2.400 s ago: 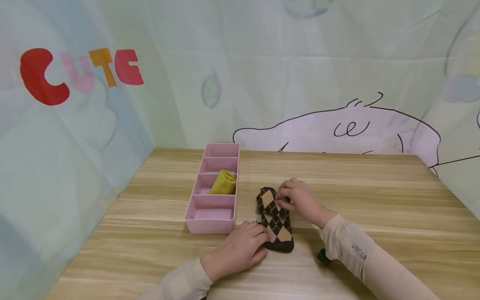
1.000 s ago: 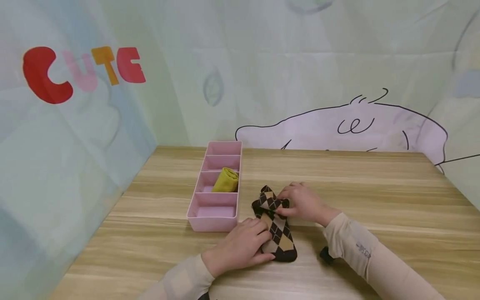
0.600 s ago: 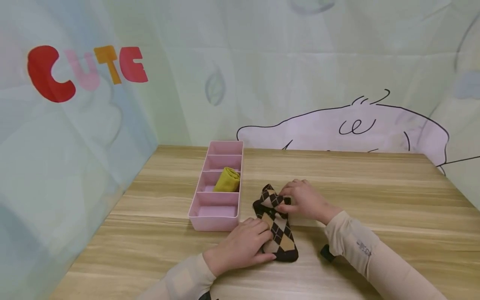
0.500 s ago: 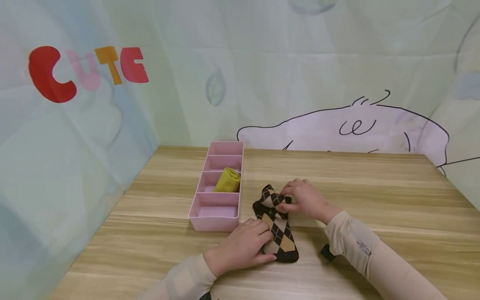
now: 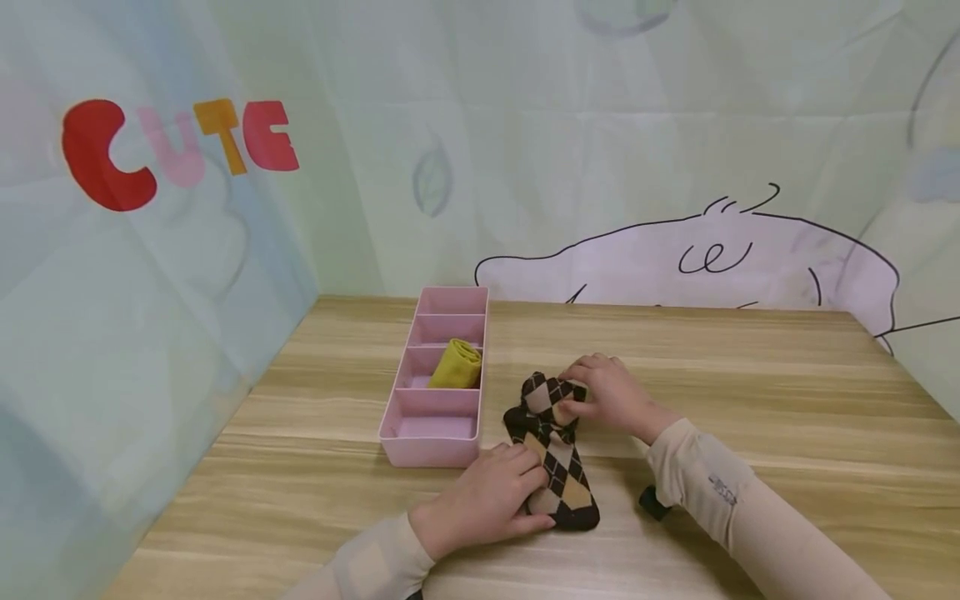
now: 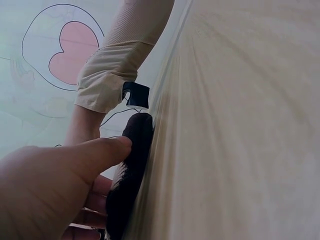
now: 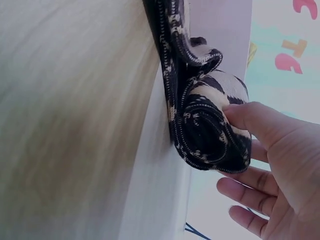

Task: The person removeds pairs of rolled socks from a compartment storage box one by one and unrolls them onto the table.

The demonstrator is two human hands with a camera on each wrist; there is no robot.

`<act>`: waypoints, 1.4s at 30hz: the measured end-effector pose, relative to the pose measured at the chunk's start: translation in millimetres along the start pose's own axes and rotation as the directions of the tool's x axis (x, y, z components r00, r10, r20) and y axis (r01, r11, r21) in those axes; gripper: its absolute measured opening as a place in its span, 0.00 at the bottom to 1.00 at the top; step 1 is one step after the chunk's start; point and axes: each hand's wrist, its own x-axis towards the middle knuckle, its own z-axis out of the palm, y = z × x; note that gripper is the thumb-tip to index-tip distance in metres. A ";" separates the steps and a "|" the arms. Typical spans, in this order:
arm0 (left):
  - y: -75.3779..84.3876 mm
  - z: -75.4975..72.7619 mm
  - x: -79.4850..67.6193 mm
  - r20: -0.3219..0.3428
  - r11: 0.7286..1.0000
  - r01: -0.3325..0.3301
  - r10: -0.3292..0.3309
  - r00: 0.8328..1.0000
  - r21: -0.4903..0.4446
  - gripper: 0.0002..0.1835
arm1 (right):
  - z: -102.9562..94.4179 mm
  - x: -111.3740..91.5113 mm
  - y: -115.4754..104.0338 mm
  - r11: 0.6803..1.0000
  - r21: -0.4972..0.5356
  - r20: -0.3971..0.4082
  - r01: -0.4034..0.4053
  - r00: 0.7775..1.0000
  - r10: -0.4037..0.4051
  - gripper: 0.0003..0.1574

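A black, tan and grey argyle sock [image 5: 558, 467] lies on the table in the middle of the head view, its black near end towards me. Its far end is rolled up, and the right wrist view shows this roll [image 7: 212, 127] as a spiral of layers. My right hand [image 5: 611, 398] grips the roll, thumb on the near side and fingers on the far side. My left hand [image 5: 487, 502] rests on the sock's left edge, its thumb [image 6: 107, 152] touching the black end. The fingers press the fabric flat.
A pink four-part box [image 5: 431, 454] stands just left of the sock, with a rolled yellow-green cloth [image 5: 456, 364] in its second compartment from the front. A black block [image 5: 653, 503] sits under the right wrist. A printed curtain [image 5: 600, 150] encloses the wooden table [image 5: 750, 375].
The sock's far end has been rolled and turned under my right hand, its dark edge now spreading to the left. The near end has slid slightly towards me; my left hand has barely moved.
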 end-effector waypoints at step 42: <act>0.1 3.8 -1.7 -0.019 1.000 0.014 -0.015 1.000 -0.017 0.19 | 6.2 5.3 -7.5 0.989 -0.139 0.044 0.057 0.998 -0.052 0.23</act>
